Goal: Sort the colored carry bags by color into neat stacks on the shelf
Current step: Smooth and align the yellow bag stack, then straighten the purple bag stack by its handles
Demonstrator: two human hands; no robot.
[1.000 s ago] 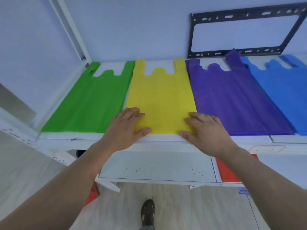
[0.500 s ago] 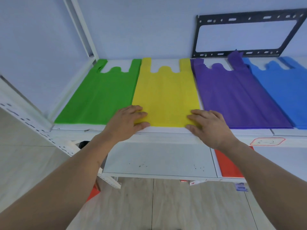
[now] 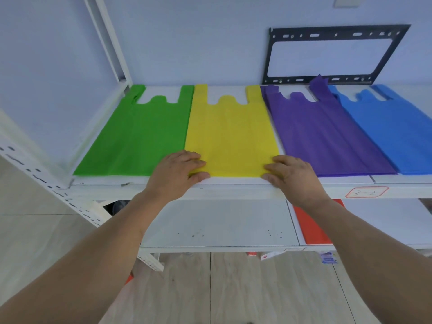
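Shelf (image 3: 233, 183), white metal: carrying four flat bags side by side, handles toward the wall.
Purple bag (image 3: 327, 136): lying between yellow and blue.
Green bag (image 3: 140, 136): lying leftmost.
Yellow bag (image 3: 231, 136): lying second from left.
Blue bag (image 3: 392, 132): lying rightmost.
Left hand (image 3: 177, 174), right hand (image 3: 292, 176): fingers spread, pressing flat on the yellow bag's near corners.
Label (image 3: 367, 192): sticking on the shelf edge.

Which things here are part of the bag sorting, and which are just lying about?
Job: green bags, yellow bags, purple bags, blue bags, the shelf, left hand and right hand on the yellow stack's front corners.

Lying about: black metal bracket, red sheet on the lower shelf, label.
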